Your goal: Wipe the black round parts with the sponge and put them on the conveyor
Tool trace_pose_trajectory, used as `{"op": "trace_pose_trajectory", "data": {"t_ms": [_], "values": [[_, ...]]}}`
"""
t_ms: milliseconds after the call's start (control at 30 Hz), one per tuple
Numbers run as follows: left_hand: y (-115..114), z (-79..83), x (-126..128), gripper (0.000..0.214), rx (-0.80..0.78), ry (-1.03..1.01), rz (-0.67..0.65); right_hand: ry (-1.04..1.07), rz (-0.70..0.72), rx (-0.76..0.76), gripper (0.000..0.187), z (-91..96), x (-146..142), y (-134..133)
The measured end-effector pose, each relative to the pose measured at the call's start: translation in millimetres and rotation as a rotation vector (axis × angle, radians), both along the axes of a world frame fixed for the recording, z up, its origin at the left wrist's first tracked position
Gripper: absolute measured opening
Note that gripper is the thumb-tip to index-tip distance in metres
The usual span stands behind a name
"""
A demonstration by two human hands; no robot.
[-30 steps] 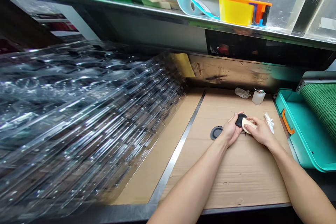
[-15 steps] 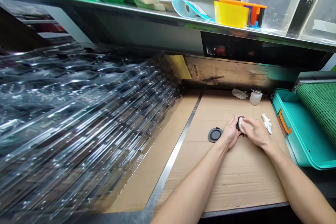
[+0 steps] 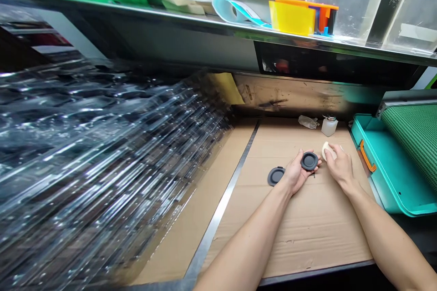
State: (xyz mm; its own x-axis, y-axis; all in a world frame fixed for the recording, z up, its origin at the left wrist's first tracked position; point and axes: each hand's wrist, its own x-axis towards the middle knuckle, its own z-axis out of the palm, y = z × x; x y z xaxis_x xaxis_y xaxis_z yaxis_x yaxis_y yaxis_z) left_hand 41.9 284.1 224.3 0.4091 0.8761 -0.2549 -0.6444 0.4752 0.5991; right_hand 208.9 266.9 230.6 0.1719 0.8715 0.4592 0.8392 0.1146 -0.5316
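Head view: left hand (image 3: pixel 295 172) half-curled, palm up, holding a dark round disc (image 3: pixel 309 161) on its fingers. Right hand (image 3: pixel 341 167) closed on a pale sponge (image 3: pixel 328 150), just beside the disc, apparently not touching it. Second dark disc (image 3: pixel 276 176) lies on the cardboard (image 3: pixel 307 232), near the left hand. Farther back, a small white bottle (image 3: pixel 329 126) and a crumpled plastic bag (image 3: pixel 308 122). Teal tray (image 3: pixel 392 168) at right.
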Motion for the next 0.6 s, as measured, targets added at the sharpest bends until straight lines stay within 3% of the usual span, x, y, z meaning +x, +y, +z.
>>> {"op": "trace_pose_trajectory", "data": {"t_ms": [133,300,400,467,600], "values": [[2,5.2,-10,0.038,-0.066,-0.122,-0.061,0.042,-0.006,-0.019,0.038,-7.9,12,5],[3,2.0,-9,0.031,-0.041,-0.120,-0.073,0.147,0.012,0.004,0.041,-3.1,4,2],[0,-2.6,-1,0.026,0.041,-0.076,-0.058,0.209,0.143,-0.056,0.040,2.9,-8,-5],[-2,-5.2,4,0.024,0.078,-0.072,-0.053,0.144,0.192,-0.099,0.038,5.4,-15,-9],[-4,-7.7,7,0.025,0.091,-0.056,-0.027,0.035,0.012,-0.079,0.037,7.5,-22,-11]]}}
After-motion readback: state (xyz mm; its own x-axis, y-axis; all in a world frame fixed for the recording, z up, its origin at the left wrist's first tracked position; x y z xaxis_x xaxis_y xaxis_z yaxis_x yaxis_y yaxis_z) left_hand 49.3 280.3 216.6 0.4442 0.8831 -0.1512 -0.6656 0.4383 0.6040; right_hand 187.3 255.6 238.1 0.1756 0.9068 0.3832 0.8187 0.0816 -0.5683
